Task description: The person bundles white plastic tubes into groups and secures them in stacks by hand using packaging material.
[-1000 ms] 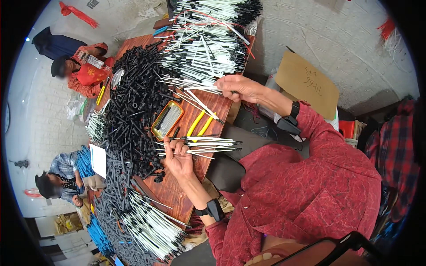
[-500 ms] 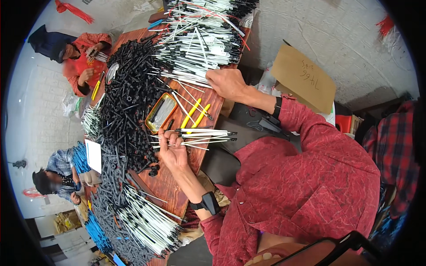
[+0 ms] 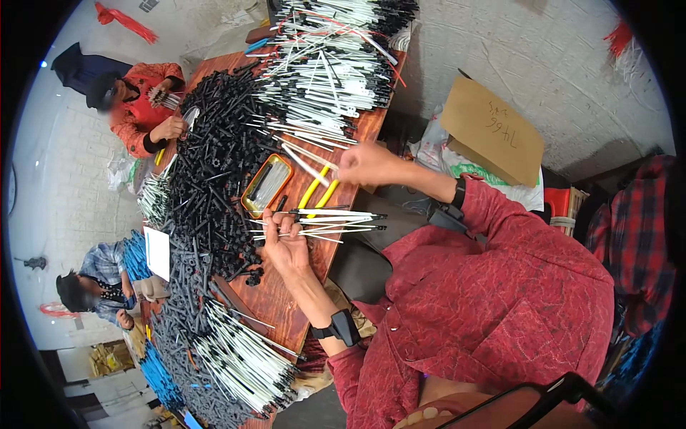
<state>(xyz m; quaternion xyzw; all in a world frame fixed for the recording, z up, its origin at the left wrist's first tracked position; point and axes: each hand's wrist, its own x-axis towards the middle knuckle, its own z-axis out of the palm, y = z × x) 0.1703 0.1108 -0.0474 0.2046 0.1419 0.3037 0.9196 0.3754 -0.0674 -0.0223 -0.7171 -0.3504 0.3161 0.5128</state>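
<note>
My left hand (image 3: 288, 247) is palm up, its fingers curled round a small bundle of thin white sticks with black ends (image 3: 343, 216). To the upper right of it, my right hand (image 3: 361, 166) is pinched and blurred by motion. A pale stick (image 3: 307, 152) runs from its fingertips toward the table; another blurred white stick lies just below. Beside both hands rest yellow-handled pliers (image 3: 311, 189), partly covered by the sticks. A shallow box with a yellow-orange rim (image 3: 245, 199) sits close to my left hand. Beyond my right hand lies a large heap of white sticks with black ends (image 3: 318, 86).
A long pile of black plastic parts (image 3: 211, 157) runs along the wooden table (image 3: 268, 304), with grey parts (image 3: 179, 322) and more white sticks (image 3: 243, 357) nearer the bottom. Two co-workers (image 3: 143, 107) sit across. A cardboard box (image 3: 493, 129) stands by the wall.
My right hand has come away from the large heap toward my left hand, now with a pale stick at its fingertips. My left hand still holds its bundle. One co-worker's hand has reached into the black parts.
</note>
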